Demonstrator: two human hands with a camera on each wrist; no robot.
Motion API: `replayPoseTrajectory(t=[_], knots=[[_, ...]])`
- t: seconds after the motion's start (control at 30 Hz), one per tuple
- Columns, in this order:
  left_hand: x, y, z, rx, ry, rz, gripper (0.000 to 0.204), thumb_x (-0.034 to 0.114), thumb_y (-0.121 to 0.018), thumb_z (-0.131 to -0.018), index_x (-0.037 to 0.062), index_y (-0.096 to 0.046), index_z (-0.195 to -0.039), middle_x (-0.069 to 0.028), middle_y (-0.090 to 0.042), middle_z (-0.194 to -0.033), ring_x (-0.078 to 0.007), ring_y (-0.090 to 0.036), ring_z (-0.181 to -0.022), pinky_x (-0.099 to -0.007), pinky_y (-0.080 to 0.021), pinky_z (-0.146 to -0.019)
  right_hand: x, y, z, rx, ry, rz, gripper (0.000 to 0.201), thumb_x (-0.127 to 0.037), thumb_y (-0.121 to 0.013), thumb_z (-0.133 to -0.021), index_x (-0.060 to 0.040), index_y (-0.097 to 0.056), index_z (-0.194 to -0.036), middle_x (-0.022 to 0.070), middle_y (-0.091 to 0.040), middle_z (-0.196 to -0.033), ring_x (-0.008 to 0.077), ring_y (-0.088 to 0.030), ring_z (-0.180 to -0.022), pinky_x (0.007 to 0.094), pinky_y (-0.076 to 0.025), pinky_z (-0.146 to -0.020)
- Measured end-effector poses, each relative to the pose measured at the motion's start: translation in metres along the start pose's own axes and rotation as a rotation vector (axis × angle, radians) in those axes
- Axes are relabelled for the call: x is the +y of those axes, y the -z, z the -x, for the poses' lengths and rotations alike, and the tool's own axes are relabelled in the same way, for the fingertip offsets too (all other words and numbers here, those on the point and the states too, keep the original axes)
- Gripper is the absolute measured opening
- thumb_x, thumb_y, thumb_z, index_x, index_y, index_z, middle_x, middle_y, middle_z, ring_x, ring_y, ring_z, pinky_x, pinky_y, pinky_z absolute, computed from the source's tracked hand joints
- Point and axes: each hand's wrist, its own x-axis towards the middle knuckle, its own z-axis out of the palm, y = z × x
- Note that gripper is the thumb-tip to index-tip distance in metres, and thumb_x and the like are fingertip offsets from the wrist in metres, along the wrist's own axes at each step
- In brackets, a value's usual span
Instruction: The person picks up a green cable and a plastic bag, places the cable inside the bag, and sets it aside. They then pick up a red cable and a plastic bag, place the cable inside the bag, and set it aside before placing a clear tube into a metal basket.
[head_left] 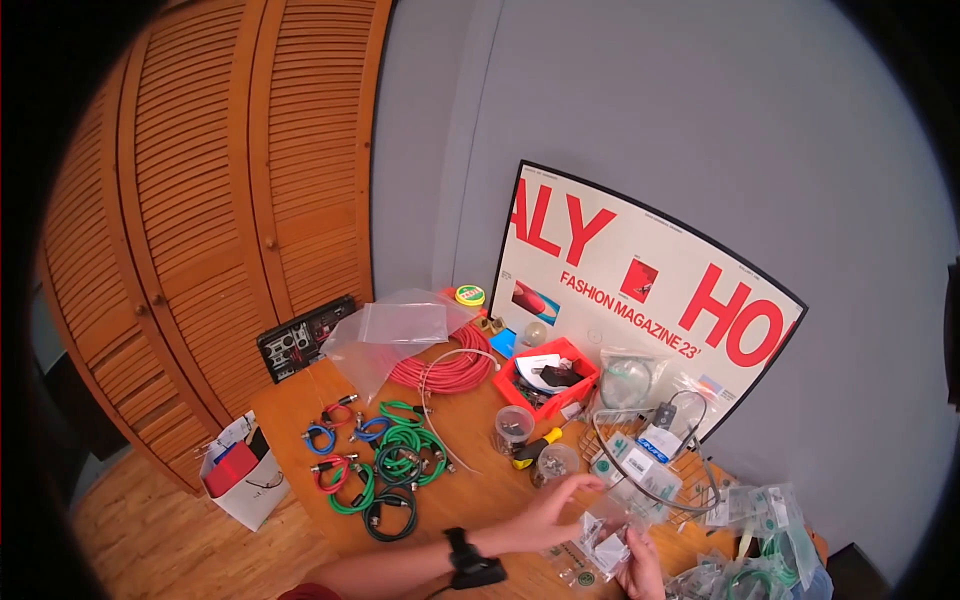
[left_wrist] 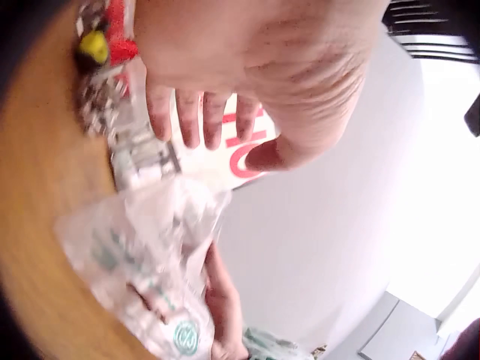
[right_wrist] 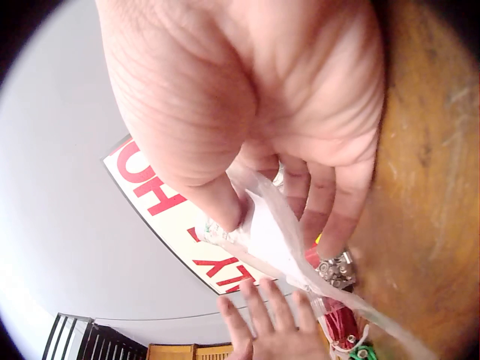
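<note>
My right hand (head_left: pixel 643 568) pinches a clear plastic bag (head_left: pixel 606 540) between thumb and fingers near the front of the table. Pale pieces show through the bag in the head view. Green print and a round green logo mark its side in the left wrist view. My left hand (head_left: pixel 550 518) is held just beside the bag with its fingers extended and nothing in them. In the right wrist view the bag (right_wrist: pixel 274 232) hangs from the curled right fingers, and the left hand (right_wrist: pixel 281 330) appears beyond it, fingers spread.
Beyond the hands stand tubs of small metal parts (head_left: pixel 557 462), a yellow-handled screwdriver (head_left: pixel 538 449) and a red bin (head_left: pixel 545 400). Coiled green cables (head_left: pixel 400 455) and a red cable coil (head_left: pixel 450 370) lie left. Bagged cables (head_left: pixel 770 560) pile up at right. A framed poster (head_left: pixel 640 270) leans behind.
</note>
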Motion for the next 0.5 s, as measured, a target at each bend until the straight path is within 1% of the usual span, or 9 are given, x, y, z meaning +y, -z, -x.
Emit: replayPoseTrajectory(t=[0.07,0.13,0.2,0.27,0.3,0.37,0.4,0.47,0.5], knots=[[0.022,0.042,0.012,-0.077,-0.134,-0.268,0.048,0.003,-0.056,-0.074,0.0052,-0.050,-0.122,-0.0104,-0.056,-0.117,-0.0251,-0.053,-0.114,-0.0363,-0.042,-0.097,-0.004,-0.006,0.003,0.013,-0.016,0.022,0.030,-0.021,-0.050,-0.098,0.0031,-0.054,-0.115,0.0145,-0.062,-0.105,0.0242,-0.062,-0.097,0.0375,-0.051,-0.087],[0.061,0.099,0.027,-0.150,-0.069,-0.722,0.039,0.004,-0.057,-0.074,0.0071,-0.058,-0.113,-0.0112,-0.059,-0.112,-0.0285,-0.055,-0.110,-0.0385,-0.046,-0.092,-0.003,-0.006,0.002,-0.007,0.000,0.025,0.030,-0.021,-0.050,-0.098,0.0033,-0.054,-0.115,0.0145,-0.062,-0.104,0.0242,-0.062,-0.097,0.0372,-0.051,-0.087],[0.069,0.146,0.046,-0.093,0.030,-1.095,0.035,0.006,-0.060,-0.074,0.0107,-0.061,-0.109,-0.0099,-0.061,-0.106,-0.0313,-0.055,-0.106,-0.0406,-0.048,-0.087,-0.004,-0.006,0.001,-0.032,0.021,0.030,0.030,-0.021,-0.049,-0.098,0.0036,-0.054,-0.114,0.0145,-0.062,-0.103,0.0242,-0.062,-0.097,0.0368,-0.051,-0.087],[0.068,0.175,0.068,-0.034,0.149,-1.273,0.030,0.005,-0.061,-0.075,0.0118,-0.062,-0.104,-0.0073,-0.061,-0.112,-0.0302,-0.059,-0.100,-0.0411,-0.050,-0.083,-0.005,-0.009,0.001,-0.068,0.020,0.026,0.030,-0.021,-0.049,-0.098,0.0043,-0.055,-0.113,0.0149,-0.063,-0.102,0.0243,-0.062,-0.096,0.0364,-0.051,-0.087],[0.071,0.179,0.077,-0.028,0.142,-1.281,0.030,0.005,-0.061,-0.075,0.0118,-0.062,-0.104,-0.0073,-0.061,-0.112,-0.0302,-0.059,-0.100,-0.0411,-0.050,-0.083,-0.004,-0.008,0.002,-0.077,0.028,0.026,0.030,-0.021,-0.049,-0.098,0.0043,-0.055,-0.113,0.0149,-0.063,-0.102,0.0243,-0.062,-0.096,0.0364,-0.051,-0.087],[0.079,0.182,0.088,-0.008,0.263,-1.287,0.025,0.008,-0.066,-0.074,0.0130,-0.063,-0.099,-0.0070,-0.061,-0.106,-0.0293,-0.062,-0.093,-0.0407,-0.051,-0.077,-0.005,-0.008,0.001,-0.090,0.024,0.006,0.030,-0.021,-0.048,-0.099,0.0046,-0.056,-0.113,0.0150,-0.064,-0.102,0.0243,-0.062,-0.095,0.0362,-0.051,-0.088],[0.076,0.184,0.091,-0.003,0.252,-1.292,0.025,0.008,-0.066,-0.074,0.0130,-0.063,-0.099,-0.0070,-0.061,-0.106,-0.0293,-0.062,-0.093,-0.0407,-0.051,-0.077,-0.006,-0.008,0.000,-0.095,0.035,0.008,0.030,-0.021,-0.048,-0.099,0.0046,-0.056,-0.113,0.0150,-0.064,-0.102,0.0243,-0.062,-0.095,0.0362,-0.051,-0.088],[0.067,0.186,0.091,-0.008,0.206,-1.380,0.023,0.012,-0.070,-0.072,0.0134,-0.063,-0.095,-0.0066,-0.060,-0.101,-0.0290,-0.063,-0.088,-0.0406,-0.052,-0.073,-0.006,-0.010,0.003,-0.094,0.027,0.014,0.030,-0.021,-0.049,-0.098,0.0046,-0.056,-0.112,0.0150,-0.064,-0.102,0.0244,-0.063,-0.095,0.0365,-0.050,-0.088],[0.065,0.184,0.092,0.024,0.182,-1.376,0.021,0.014,-0.071,-0.073,0.0115,-0.063,-0.091,-0.0068,-0.060,-0.095,-0.0282,-0.063,-0.086,-0.0395,-0.052,-0.071,-0.004,-0.008,0.002,-0.089,0.021,0.017,0.031,-0.023,-0.049,-0.098,0.0041,-0.055,-0.113,0.0146,-0.064,-0.100,0.0246,-0.063,-0.094,0.0372,-0.050,-0.090]])
